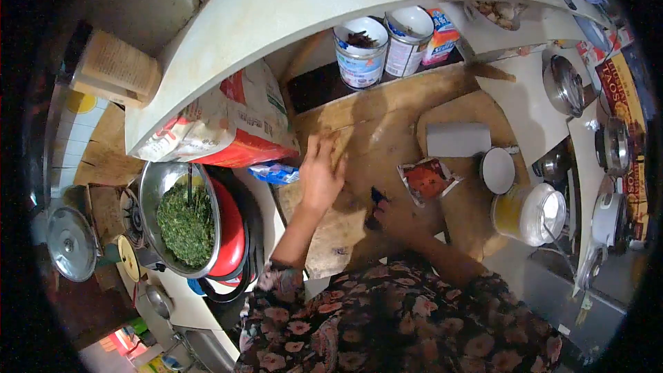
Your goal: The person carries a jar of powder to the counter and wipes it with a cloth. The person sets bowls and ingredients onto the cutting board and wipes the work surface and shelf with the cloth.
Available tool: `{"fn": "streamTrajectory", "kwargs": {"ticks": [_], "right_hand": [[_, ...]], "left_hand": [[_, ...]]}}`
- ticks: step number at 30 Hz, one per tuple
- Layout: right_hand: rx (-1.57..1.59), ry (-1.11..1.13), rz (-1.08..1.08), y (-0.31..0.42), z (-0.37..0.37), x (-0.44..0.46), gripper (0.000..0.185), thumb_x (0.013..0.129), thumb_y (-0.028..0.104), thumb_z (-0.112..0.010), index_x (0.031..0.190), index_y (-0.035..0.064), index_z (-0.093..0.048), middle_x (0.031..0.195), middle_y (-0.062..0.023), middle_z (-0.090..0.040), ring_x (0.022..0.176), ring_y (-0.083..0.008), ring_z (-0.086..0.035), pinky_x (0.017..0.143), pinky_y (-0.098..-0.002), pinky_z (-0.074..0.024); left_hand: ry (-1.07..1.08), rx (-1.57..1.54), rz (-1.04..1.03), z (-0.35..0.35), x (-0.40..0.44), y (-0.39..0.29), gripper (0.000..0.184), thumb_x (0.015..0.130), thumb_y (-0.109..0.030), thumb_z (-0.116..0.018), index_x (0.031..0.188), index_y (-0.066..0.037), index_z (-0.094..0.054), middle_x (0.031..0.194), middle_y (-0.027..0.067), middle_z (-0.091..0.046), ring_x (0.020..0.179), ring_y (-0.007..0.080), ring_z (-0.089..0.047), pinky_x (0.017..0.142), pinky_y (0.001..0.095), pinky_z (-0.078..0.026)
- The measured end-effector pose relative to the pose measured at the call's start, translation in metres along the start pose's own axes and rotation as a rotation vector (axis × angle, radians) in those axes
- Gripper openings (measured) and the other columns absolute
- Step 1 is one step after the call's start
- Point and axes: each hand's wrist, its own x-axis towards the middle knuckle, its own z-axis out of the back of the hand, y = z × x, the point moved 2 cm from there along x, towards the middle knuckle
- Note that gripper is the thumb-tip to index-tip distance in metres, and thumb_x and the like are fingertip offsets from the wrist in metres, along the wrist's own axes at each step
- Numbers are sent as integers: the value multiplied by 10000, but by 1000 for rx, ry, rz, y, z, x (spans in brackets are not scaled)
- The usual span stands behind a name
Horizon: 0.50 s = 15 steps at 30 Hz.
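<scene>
My left hand (322, 178) reaches over the brown wooden board (324, 240), its fingers stretched forward and a little apart, close to the red-and-white paper sack (257, 131) and a small blue packet (276, 173). My right hand (394, 217) is low over the board in shadow, fingers closed around a small dark thing (377, 200) that I cannot make out. Just right of it lies an opened packet with orange-red contents (426, 181). Farther right are a white rectangular block (457, 139) and a white round lid or bowl (497, 170).
A steel bowl of chopped greens (185, 224) rests over a red basin (229, 228) at left. Two tins (360, 55) and a box (440, 36) stand under the curved white shelf (297, 1). A tub (530, 214) and several pots (612, 146) are at right.
</scene>
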Motion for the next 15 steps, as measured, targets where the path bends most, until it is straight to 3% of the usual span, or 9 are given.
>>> {"fn": "streamTrajectory", "kwargs": {"ticks": [1, 3, 6, 8, 9, 10, 11, 14, 15], "right_hand": [[-2, -4, 3, -4, -1, -3, 284, 720, 203, -528, 976, 93, -589, 1039, -149, -489, 903, -322, -527, 712, -432, -477], [145, 236, -41, -3, 13, -10, 261, 712, 169, -515, 956, 82, -550, 992, -135, -512, 909, -292, -539, 707, -428, -470], [241, 33, 29, -10, 16, -7, 309, 723, 193, -527, 1011, 81, -540, 1096, -131, -495, 940, -308, -529, 771, -420, -453], [428, 10, -126, -11, 54, -7, 334, 731, 216, -554, 1031, 70, -539, 1124, -128, -500, 971, -304, -516, 812, -396, -439], [441, -176, -104, -16, 66, -8, 327, 736, 216, -560, 1022, 58, -541, 1082, -133, -520, 942, -303, -530, 800, -388, -444], [435, -360, -85, -24, 74, -16, 322, 741, 215, -566, 1014, 46, -542, 1041, -139, -540, 913, -303, -543, 788, -381, -449], [434, -359, -162, -30, 83, -34, 322, 741, 215, -566, 1014, 46, -542, 1041, -139, -540, 913, -303, -543, 788, -381, -449], [717, -265, -330, -40, 97, -77, 290, 768, 218, -572, 990, 32, -555, 940, -127, -583, 822, -254, -584, 727, -350, -467], [1016, -213, -387, -42, 91, -105, 292, 793, 260, -551, 987, 42, -551, 921, -110, -581, 798, -253, -582, 706, -359, -473]], "left_hand": [[2, -53, 21, -4, 19, -6, 362, 719, -55, -581, 1073, -52, -505, 1085, 142, -463, 810, 281, -570, 694, 357, -478], [12, -105, 43, -17, 53, -5, 357, 713, -60, -585, 1063, -48, -513, 1066, 147, -472, 795, 292, -571, 692, 370, -471], [6, -130, 144, -55, 85, 30, 335, 723, -102, -612, 1041, -32, -534, 971, 147, -540, 733, 233, -586, 670, 334, -468], [-3, -320, 92, -88, 91, 60, 318, 749, -125, -615, 1035, -10, -536, 938, 133, -576, 721, 174, -576, 676, 291, -471], [88, -480, 180, -73, 86, 11, 282, 767, -95, -593, 1029, -6, -539, 946, 117, -572, 750, 170, -568, 688, 281, -474], [142, -329, 186, -83, 82, 6, 250, 783, -71, -573, 1024, -13, -539, 944, 103, -568, 770, 154, -557, 686, 264, -471], [214, -505, 171, -97, 74, -4, 243, 786, -71, -571, 1021, -18, -539, 941, 103, -565, 771, 146, -552, 682, 256, -467], [514, -464, -154, -121, 33, -75, 243, 779, -76, -566, 1013, -19, -533, 924, 88, -573, 748, 133, -557, 657, 251, -463], [681, -575, -111, -128, 16, -99, 257, 775, -86, -570, 1022, -26, -527, 947, 90, -565, 759, 150, -563, 674, 259, -461]]}}
